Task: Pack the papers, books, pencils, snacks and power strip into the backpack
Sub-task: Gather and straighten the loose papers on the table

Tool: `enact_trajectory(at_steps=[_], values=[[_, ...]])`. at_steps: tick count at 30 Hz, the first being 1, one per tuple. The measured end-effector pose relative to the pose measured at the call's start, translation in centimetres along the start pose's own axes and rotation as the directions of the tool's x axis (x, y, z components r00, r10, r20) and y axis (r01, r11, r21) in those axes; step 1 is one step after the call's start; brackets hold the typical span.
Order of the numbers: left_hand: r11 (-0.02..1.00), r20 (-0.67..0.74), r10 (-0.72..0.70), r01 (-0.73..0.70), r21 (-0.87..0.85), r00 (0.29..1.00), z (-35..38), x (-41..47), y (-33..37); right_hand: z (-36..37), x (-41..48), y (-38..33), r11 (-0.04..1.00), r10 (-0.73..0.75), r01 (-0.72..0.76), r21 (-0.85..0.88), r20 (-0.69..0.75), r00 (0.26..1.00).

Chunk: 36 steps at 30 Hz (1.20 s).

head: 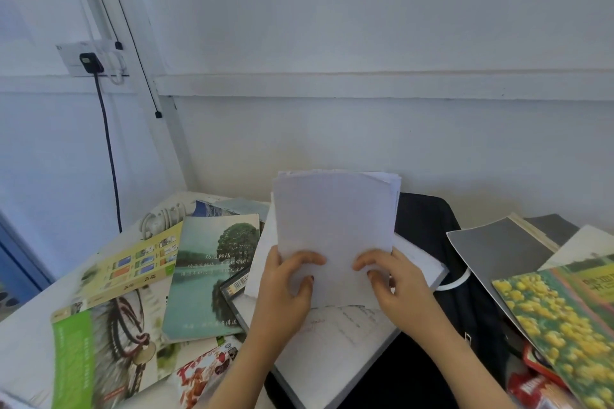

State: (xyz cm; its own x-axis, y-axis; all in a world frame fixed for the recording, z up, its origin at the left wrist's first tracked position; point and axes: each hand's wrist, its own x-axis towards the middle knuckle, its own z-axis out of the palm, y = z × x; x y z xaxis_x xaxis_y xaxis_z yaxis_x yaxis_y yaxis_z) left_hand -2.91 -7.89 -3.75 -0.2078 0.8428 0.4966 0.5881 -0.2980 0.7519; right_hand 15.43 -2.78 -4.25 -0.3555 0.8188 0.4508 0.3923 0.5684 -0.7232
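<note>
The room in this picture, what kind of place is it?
Probably a study corner at home or in a dorm: colourful paperback books cover a white table, a black fabric backpack waits, and a wall socket is nearby.

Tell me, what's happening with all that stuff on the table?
A person is holding a stack of papers upright with both hands, the left hand and right hand gripping its lower edge. A black backpack lies just behind it. Books, snacks and a white power strip are spread over the table, not packed yet.
</note>
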Motion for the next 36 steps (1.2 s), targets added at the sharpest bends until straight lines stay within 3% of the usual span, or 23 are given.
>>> enact_trajectory(at_steps=[8, 18, 27, 32, 36], values=[[0.985, 0.115, -0.153, 0.143, 0.097, 0.982, 1.4, 2.0, -0.3, -0.6, 1.9, 0.2, 0.974, 0.228, -0.227, -0.023, 0.049, 0.972], [0.892, 0.218, -0.409, 0.337, 0.303, 0.886, 3.0, 5.9, -0.9, -0.4, 5.7, 1.4, 0.889, 0.445, -0.422, -0.18, 0.119, 0.887], [0.862, 0.227, -0.505, 0.496, 0.101, 0.832, 3.3, 6.6, -0.5, 0.0, 6.9, 2.2, 0.819, 0.574, -0.567, -0.089, 0.086, 0.814], [0.778, 0.239, -0.58, 0.617, -0.12, 0.779, 3.2, 6.9, -0.3, -0.2, 6.8, 2.5, 0.817, 0.576, -0.571, -0.077, 0.072, 0.814], [0.651, 0.303, -0.652, 0.718, -0.246, 0.695, 3.0, 7.5, 0.0, -0.2, 6.5, 2.6, 0.821, 0.571, -0.567, -0.07, 0.069, 0.818]])
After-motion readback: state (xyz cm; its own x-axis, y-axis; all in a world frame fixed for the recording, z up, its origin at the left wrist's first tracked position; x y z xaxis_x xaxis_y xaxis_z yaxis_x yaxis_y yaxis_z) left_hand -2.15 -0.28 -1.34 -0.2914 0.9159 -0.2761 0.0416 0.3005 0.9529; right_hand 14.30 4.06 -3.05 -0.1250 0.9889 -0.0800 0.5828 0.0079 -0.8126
